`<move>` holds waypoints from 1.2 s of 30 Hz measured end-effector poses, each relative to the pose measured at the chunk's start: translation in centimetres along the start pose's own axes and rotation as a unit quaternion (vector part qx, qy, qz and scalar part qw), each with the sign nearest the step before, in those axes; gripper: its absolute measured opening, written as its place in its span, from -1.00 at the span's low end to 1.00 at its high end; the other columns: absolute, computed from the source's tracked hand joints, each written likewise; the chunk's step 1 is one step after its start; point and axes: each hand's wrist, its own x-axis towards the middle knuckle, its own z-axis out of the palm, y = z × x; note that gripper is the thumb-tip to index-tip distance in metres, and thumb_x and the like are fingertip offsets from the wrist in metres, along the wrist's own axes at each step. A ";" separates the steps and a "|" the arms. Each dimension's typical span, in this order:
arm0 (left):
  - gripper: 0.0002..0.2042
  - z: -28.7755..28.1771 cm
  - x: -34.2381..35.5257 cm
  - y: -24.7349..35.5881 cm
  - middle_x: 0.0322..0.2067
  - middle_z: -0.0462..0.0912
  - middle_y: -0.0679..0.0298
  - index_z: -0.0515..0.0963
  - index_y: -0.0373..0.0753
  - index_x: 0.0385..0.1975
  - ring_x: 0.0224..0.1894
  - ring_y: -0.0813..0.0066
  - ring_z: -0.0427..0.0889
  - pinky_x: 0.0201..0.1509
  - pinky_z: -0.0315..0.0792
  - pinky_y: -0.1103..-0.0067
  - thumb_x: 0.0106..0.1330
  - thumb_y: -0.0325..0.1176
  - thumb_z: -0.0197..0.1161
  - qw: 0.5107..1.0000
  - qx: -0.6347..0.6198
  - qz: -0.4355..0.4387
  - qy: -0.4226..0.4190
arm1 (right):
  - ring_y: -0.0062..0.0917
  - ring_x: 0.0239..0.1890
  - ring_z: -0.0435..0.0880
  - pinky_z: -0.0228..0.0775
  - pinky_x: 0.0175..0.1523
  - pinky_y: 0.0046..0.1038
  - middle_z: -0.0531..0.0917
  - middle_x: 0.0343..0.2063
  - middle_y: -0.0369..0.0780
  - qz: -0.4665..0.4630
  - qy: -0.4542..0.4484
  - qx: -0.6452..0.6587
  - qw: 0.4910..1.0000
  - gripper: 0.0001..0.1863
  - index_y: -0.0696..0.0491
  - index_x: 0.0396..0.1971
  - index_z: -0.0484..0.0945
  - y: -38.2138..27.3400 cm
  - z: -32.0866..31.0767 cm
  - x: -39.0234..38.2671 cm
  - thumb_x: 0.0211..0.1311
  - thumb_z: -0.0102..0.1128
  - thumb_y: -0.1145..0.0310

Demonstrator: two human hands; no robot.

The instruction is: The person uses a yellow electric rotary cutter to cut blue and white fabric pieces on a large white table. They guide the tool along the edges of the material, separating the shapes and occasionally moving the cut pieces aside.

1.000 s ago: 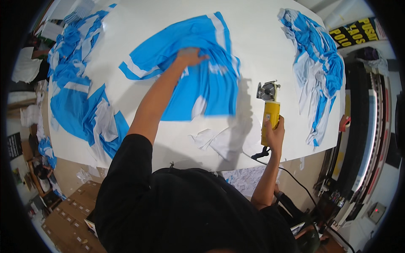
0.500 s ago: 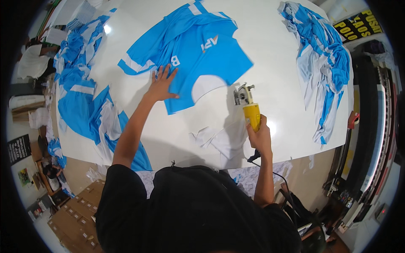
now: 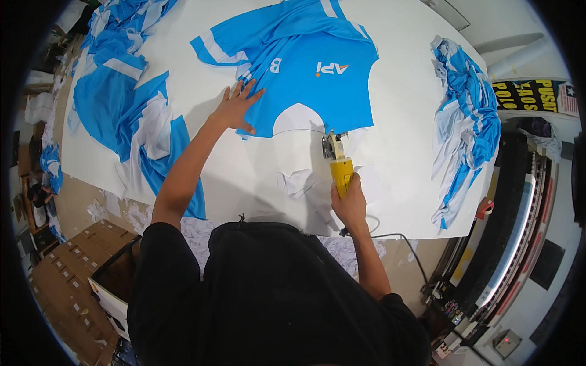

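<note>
Blue fabric panels of a jersey (image 3: 348,82), with white stripes and light lettering, lie spread on the white table in front of me. At their near-left corner my left hand (image 3: 238,110) rests with its fingers spread, pressing on the cloth. My right hand (image 3: 350,204) is wrapped round the yellow body of an electric fabric cutter (image 3: 341,174). The cutter's metal head is at the near edge of the blue cloth, just right of the curved neckline; whether the blade touches it I cannot tell. White cloth scraps (image 3: 297,182) lie left of the cutter.
Heaps of blue and white cloth lie at the table's left (image 3: 107,91) and right (image 3: 467,128). A black power cord (image 3: 408,243) trails off the near edge. Brown cartons (image 3: 67,274) stand at lower left, and a long machine (image 3: 494,238) runs along the right.
The cutter in my right hand has moved left to the cloth's edge. The jersey panels have turned so their near edge lies straighter toward me. My left hand stays on the cloth.
</note>
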 end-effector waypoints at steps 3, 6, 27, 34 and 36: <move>0.41 -0.1 -0.1 0.1 0.65 -0.24 0.21 0.00 0.31 0.60 0.64 -0.16 -0.23 0.56 -0.13 -0.28 -0.42 0.13 0.77 1.000 -0.019 0.000 0.002 | 0.21 -0.12 0.67 0.58 -0.09 0.06 0.57 -0.03 0.22 0.014 0.011 0.002 1.000 -0.43 0.22 0.16 0.22 -1.6 0.6 1.0 0.37 0.25 0.20; 0.40 -0.3 -0.1 0.0 0.65 -0.23 0.22 0.02 0.31 0.60 0.65 -0.13 -0.25 0.57 -0.13 -0.25 -0.43 0.10 0.78 1.000 -0.029 -0.004 0.004 | 0.22 -0.15 0.67 0.58 -0.11 0.07 0.57 -0.03 0.23 0.011 0.033 -0.003 0.999 -0.46 0.22 0.12 0.23 -2.3 1.2 1.2 0.38 0.24 0.19; 0.40 -0.2 -0.4 0.0 0.65 -0.24 0.27 0.04 0.32 0.59 0.66 -0.04 -0.33 0.63 -0.25 -0.16 -0.45 -0.02 0.78 0.998 -0.068 -0.010 0.003 | 0.20 -0.18 0.69 0.57 -0.12 0.05 0.62 -0.14 0.24 -0.046 -0.021 -0.050 0.997 -0.45 0.22 0.09 0.24 -2.5 -1.1 7.1 0.34 0.27 0.20; 0.39 -0.7 -0.4 0.2 0.65 -0.25 0.29 0.05 0.32 0.59 0.66 -0.02 -0.35 0.64 -0.29 -0.14 -0.44 -0.06 0.80 0.997 -0.081 -0.013 -0.006 | 0.18 -0.13 0.69 0.57 -0.06 0.04 0.63 -0.12 0.23 -0.078 -0.059 -0.080 0.992 -0.38 0.23 0.17 0.22 -2.1 -2.6 9.7 0.32 0.29 0.19; 0.39 -0.5 -0.4 0.0 0.65 -0.25 0.29 0.05 0.32 0.59 0.66 -0.02 -0.36 0.65 -0.29 -0.14 -0.44 -0.08 0.80 0.996 -0.084 -0.013 -0.005 | 0.18 -0.12 0.68 0.57 -0.06 0.04 0.63 -0.10 0.22 -0.094 -0.068 -0.089 0.989 -0.36 0.23 0.19 0.22 -2.0 -2.9 10.5 0.31 0.29 0.19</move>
